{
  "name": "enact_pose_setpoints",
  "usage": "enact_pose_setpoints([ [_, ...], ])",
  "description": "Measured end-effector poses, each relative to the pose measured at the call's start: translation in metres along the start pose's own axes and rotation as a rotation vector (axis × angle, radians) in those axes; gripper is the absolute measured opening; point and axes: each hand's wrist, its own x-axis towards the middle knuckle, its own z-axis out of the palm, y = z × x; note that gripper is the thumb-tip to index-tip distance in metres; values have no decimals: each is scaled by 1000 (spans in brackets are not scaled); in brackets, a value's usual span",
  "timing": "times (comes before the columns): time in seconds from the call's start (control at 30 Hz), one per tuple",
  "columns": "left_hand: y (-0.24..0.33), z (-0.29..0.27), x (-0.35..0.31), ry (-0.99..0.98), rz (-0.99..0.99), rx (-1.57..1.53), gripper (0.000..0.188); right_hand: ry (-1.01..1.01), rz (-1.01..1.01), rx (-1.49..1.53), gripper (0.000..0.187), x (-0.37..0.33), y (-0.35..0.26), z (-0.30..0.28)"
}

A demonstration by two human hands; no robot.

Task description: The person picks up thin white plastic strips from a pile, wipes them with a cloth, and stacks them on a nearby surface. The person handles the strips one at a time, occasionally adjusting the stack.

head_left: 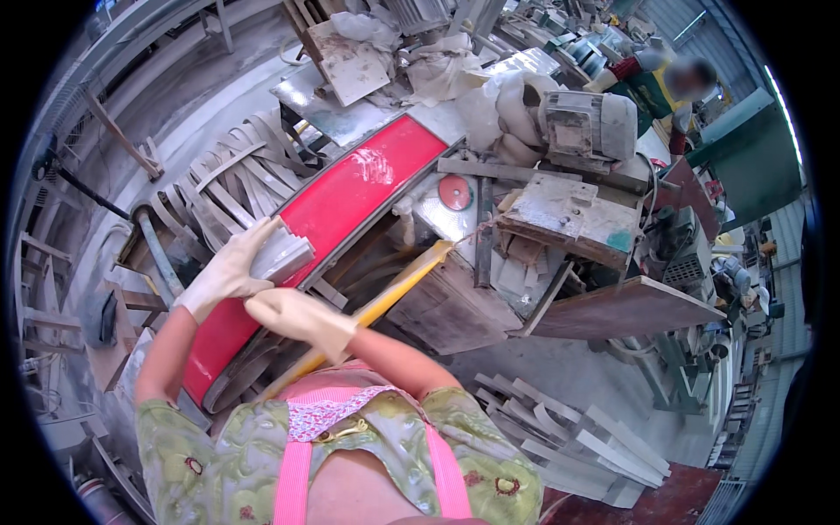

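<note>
Both my hands wear pale cream gloves. My left hand (219, 273) is closed around the end of a short stack of pale grey strips (285, 252), with fingers along the top and thumb at the near side. The stack lies over a long red belt-like surface (372, 171) with a dark edge, running diagonally from lower left to upper right. Just right of my left hand, my right hand (302, 320) hovers over the near edge of the red surface. Its fingers are bunched and blurred by motion, and whether they hold anything is hidden.
A yellow bar (402, 290) slants close in front of me. Curved pale strips (241, 171) are heaped beyond the red surface. To the right stand a dusty motor (588, 127) and a wooden board (626, 311); long strips (595, 442) lie below. Another person (665, 92) works at far right.
</note>
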Motion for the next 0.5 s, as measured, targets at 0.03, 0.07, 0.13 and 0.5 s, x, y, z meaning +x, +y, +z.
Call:
enact_pose_setpoints([
  [0.03, -7, 3, -4, 48, 36, -17, 103, 92, -148, 226, 37, -3, 6, -6],
  [0.07, -9, 2, -15, 98, 12, 17, 101, 110, -195, 258, 35, -3, 2, -29],
  [0.13, -12, 13, -29, 208, -47, 92, 102, 487, -293, 544, 43, 0, 10, -57],
  [0.5, 28, 99, -52, 1072, -388, -1164, 73, 334, -145, 634, 68, 20, 29, -61],
])
